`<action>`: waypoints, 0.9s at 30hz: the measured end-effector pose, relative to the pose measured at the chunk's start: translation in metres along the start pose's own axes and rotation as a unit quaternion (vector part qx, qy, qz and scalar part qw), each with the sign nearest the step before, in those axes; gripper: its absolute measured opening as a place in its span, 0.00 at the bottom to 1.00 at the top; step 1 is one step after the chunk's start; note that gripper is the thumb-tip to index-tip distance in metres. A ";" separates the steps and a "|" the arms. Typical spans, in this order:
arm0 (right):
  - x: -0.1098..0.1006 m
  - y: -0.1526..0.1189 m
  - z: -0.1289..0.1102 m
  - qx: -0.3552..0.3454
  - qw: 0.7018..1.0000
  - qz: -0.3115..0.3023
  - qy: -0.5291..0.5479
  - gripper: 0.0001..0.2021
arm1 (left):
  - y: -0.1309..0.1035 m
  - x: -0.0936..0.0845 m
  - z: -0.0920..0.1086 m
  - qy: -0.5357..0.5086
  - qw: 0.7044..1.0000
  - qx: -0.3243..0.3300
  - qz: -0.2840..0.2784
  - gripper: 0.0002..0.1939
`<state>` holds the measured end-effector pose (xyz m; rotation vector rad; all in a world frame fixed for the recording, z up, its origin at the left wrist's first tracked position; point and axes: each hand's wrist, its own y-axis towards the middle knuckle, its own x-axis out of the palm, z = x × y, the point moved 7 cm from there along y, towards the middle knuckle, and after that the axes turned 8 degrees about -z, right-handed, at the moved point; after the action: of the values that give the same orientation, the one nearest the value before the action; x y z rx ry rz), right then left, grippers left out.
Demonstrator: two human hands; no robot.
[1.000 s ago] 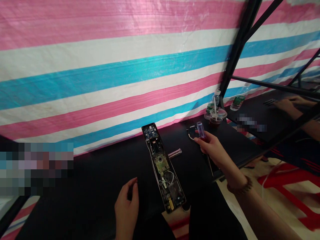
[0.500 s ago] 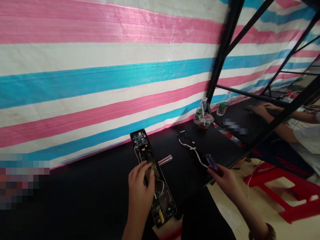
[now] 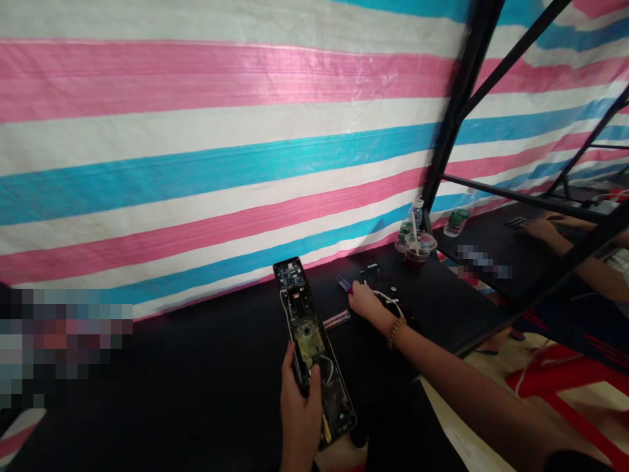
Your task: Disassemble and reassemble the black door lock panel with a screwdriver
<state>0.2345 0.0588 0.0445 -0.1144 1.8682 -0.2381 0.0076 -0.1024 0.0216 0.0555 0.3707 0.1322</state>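
A long, open black device housing (image 3: pixel 335 387) slants across the table's front edge, with a blue circuit board (image 3: pixel 291 275), a yellowish mechanism and white wires inside. My left hand (image 3: pixel 301 410) grips its lower half, fingers along the left side and thumb over the inside. Beyond its right side, my right hand (image 3: pixel 366 303) is closed round a tool with a clear purple handle (image 3: pixel 344 284); its other end is hidden. Next to that hand lies a dark panel (image 3: pixel 373 269) with a white cable (image 3: pixel 392 300), partly covered. A clear pinkish stick (image 3: pixel 337 320) lies beside the housing.
At the black table's (image 3: pixel 196 367) back right stand a lidded cup with a straw (image 3: pixel 419 249) and a bottle (image 3: pixel 417 211). Black metal framing (image 3: pixel 449 124) rises there. Beyond it, another person's hands (image 3: pixel 543 229) rest over a second table. A red stool (image 3: pixel 565 387) stands right.
My right hand has moved left and away from me with the purple-handled tool, from the cable's near end towards the housing. My left hand has slid down the housing, uncovering its middle.
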 end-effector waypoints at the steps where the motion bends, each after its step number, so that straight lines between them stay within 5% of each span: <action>1: 0.004 0.002 -0.004 0.002 1.000 0.004 -0.010 0.13 | -0.002 0.001 -0.001 -0.010 1.000 -0.005 -0.003 0.31; 10: -0.001 0.003 -0.021 -0.015 0.995 0.018 -0.096 0.16 | -0.007 0.003 -0.005 -0.105 0.994 -0.001 0.007 0.34; 21: -0.016 0.041 -0.003 -0.023 0.988 0.018 -0.150 0.14 | -0.010 0.002 -0.008 -0.146 0.989 -0.010 0.002 0.31; 27: -0.024 0.035 0.002 0.021 0.985 0.081 -0.150 0.16 | -0.009 0.004 -0.012 -0.173 0.985 -0.019 0.006 0.35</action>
<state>0.2450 0.0969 0.0582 0.0300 1.5624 -0.1377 0.0075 -0.1103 0.0082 0.0412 0.0201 0.1397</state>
